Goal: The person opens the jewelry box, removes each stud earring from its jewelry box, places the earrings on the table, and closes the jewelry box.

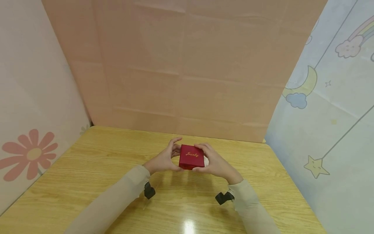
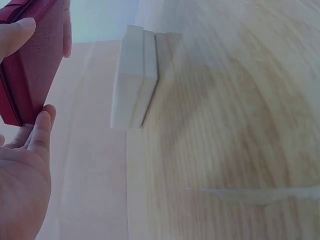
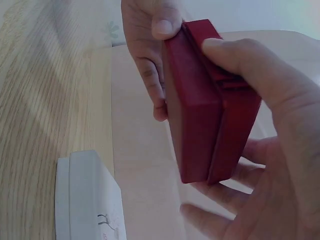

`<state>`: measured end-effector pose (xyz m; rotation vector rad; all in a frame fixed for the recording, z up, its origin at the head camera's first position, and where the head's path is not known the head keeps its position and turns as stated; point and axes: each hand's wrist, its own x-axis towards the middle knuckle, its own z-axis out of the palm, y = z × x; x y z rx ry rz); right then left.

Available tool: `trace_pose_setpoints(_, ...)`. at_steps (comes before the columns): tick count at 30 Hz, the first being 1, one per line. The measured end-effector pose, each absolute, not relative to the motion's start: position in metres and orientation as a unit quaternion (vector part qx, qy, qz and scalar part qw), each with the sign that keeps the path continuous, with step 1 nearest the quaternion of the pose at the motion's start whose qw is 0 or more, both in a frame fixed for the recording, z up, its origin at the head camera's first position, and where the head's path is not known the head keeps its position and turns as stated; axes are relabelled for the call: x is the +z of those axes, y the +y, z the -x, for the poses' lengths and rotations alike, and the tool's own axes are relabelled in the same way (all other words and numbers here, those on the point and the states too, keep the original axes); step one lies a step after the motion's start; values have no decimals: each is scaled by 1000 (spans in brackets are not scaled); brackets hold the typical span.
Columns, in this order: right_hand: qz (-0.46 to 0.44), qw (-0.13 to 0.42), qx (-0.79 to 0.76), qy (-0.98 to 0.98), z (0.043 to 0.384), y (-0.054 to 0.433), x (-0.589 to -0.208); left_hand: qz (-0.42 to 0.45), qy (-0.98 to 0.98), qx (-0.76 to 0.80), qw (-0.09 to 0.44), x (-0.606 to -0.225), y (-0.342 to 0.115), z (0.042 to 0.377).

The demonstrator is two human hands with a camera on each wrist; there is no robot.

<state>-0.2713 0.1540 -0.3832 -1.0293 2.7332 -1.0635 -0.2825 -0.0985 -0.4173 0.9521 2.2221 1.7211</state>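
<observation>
RED JEWELRY BOX [image 1: 191, 157] RAISED CLEAR OF COUNTER [image 1: 87, 162]

Left to right, head view: red flower print [image 1: 34, 154] on the side wall [image 1: 26, 71]. Left hand [image 1: 164, 160], thumb and fingers clamped on the red jewelry box's left side. Box held between both hands, gold lettering [image 1: 192, 154] facing the head camera. White box [image 2: 131, 80], resting on the wood-grain counter, partly hidden. Right hand [image 1: 215, 164], clamped on the opposite side

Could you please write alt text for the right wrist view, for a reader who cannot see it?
A person's left hand and right hand hold a red box; in the picture's lower left, a white box rests on a wood-grain table.
</observation>
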Motion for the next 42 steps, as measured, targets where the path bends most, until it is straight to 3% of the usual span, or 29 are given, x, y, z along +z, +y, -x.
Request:
trace_pose_setpoints(14, 327, -6, -323, 888, 272, 148, -379, -320, 745, 578, 87, -420, -97, 285)
trace_pose_setpoints(42, 318, 21, -343, 884, 273, 147, -375, -315, 745, 581, 92, -421, -95, 283)
